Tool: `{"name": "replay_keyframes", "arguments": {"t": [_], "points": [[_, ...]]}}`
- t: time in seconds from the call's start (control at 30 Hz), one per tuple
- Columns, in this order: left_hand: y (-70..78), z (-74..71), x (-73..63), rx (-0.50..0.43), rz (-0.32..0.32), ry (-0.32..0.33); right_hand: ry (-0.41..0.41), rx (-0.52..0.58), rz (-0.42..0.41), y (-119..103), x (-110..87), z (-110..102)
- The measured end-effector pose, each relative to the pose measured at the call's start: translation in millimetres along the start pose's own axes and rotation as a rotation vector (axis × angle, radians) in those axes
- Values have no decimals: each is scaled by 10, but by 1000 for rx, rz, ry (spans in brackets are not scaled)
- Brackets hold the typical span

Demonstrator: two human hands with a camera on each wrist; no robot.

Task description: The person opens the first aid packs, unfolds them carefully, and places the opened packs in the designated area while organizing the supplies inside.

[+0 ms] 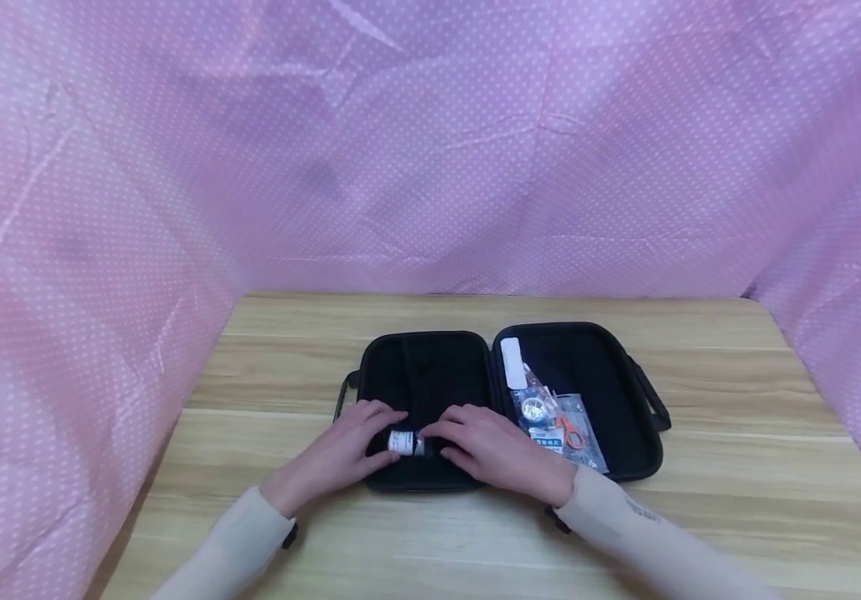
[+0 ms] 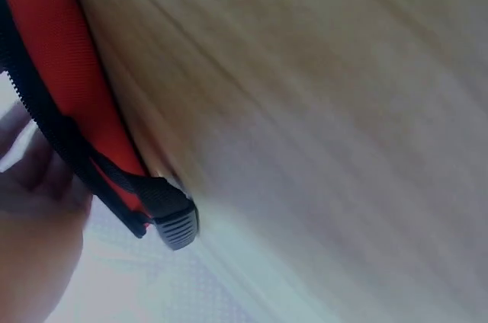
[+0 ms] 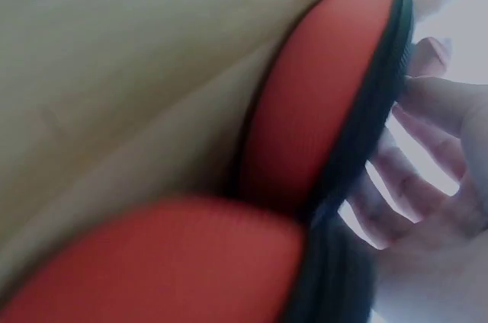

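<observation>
A black-lined case (image 1: pixel 426 483) lies unfolded flat on the table. Both hands work over its left half. Between the thumb and fingers of my left hand (image 1: pixel 347 446) sits a small white-labelled cylinder (image 1: pixel 401 442), with a dark band at its right end. My right hand (image 1: pixel 493 450) comes from the other side; its fingertips touch the right end, beside a small clear piece (image 1: pixel 419 447). In the left wrist view the case's red outside (image 2: pixel 69 56) hides most of the left fingers. Seen from the right wrist, the right hand (image 3: pixel 427 178) has spread, loosely bent fingers beside the red shell (image 3: pixel 313 102).
In the case's right half lie a white strip (image 1: pixel 513 363), orange-handled scissors (image 1: pixel 571 432), a clear bag with a round item (image 1: pixel 534 408), a blue-and-white packet (image 1: pixel 548 438) and a silvery pouch (image 1: pixel 591 446). The wooden table (image 1: pixel 760 400) meets a pink dotted curtain (image 1: pixel 430 167).
</observation>
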State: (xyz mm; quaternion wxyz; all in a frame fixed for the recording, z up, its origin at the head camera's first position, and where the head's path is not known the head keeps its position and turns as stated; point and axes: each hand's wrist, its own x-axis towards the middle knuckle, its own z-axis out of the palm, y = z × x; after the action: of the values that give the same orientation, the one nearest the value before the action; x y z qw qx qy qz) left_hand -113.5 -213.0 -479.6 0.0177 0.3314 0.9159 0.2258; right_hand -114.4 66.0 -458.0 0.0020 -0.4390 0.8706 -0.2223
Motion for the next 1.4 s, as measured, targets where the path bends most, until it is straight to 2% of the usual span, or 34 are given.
{"name": "replay_keyframes", "arguments": {"t": [0.13,0.33,0.43,0.63,0.7,0.83,1.0,1.23,1.4], "points": [[-16,-10,-39,60,-34,59,49,-53,4,89,-186,-80],[-33,-22,-72,98,27,62,96,-140,26,196,-421,-143],[-9,-14,-53,97,47,48,34,-113,94,241,-511,-170],[79,54,5,107,83,47,-189,42,236,301,-615,-274],[105,87,19,108,98,54,-218,57,253,314,-626,-286],[150,142,47,87,104,64,-206,31,243,324,-616,-259],[184,179,67,45,61,45,-173,12,230,316,-592,-217],[173,158,50,-101,-17,-53,-158,10,219,313,-560,-190],[120,97,30,-135,-62,-109,-136,10,212,306,-542,-174]]}}
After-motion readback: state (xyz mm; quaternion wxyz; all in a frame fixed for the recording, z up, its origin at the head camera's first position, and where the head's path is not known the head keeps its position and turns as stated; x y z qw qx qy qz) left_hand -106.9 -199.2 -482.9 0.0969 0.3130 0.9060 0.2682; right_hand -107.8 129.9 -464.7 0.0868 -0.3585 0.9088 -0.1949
